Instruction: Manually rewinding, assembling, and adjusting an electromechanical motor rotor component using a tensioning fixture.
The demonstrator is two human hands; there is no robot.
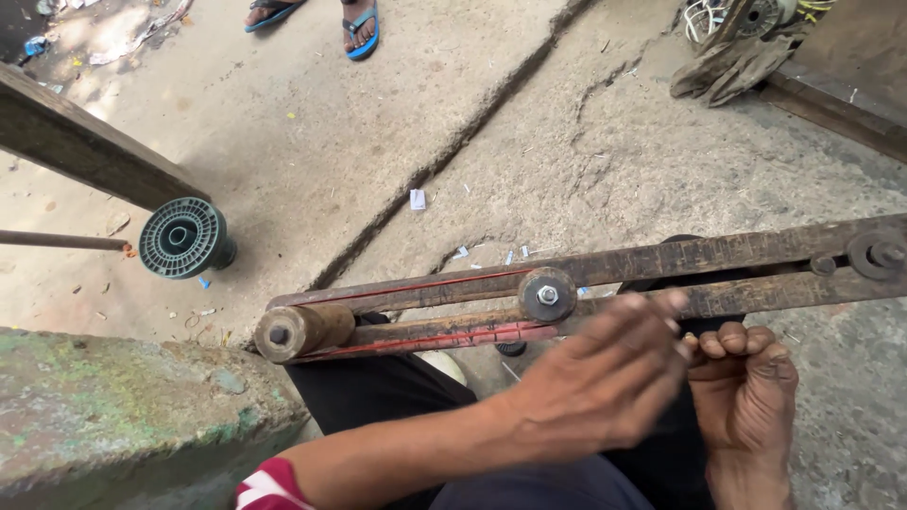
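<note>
Wooden winding frame (605,269) of two long rust-brown bars, lying nearly level across the view, long axis from about 8 o'clock to 2 o'clock, rising slightly toward the right edge. Left end closed by a short brass-coloured roller (300,331) with a bolt head at its centre; midway along, a round grey washer and nut (547,294) clamping the bars; at the far right, a second round fitting (877,253). Thin red wire (444,284) stretched along the bars from the roller toward the nut, an upper run and a lower run, taut and parallel to the long axis. Left hand (605,382) entering from 7 o'clock, blurred, fingers (652,307) extended and loosely spread, tips at the lower bar just right of the nut; contact with the wood not certain, nothing seen gripped. Right hand (746,392) rising from 6 o'clock, fingers curled into a loose clench directly beneath the lower bar, knuckles touching or almost touching the left fingertips; whether wire is pinched inside the curl cannot be told. Frame therefore at 12 o'clock of both hands, left hand nearer the nut, right hand nearer the right-hand fitting. Beyond: green plastic spool (184,238) on a rod at 9 o'clock, mossy concrete block (123,406) at 7 o'clock, cracked concrete floor (586,142), another person's blue sandals (362,28) at 11 o'clock.
</note>
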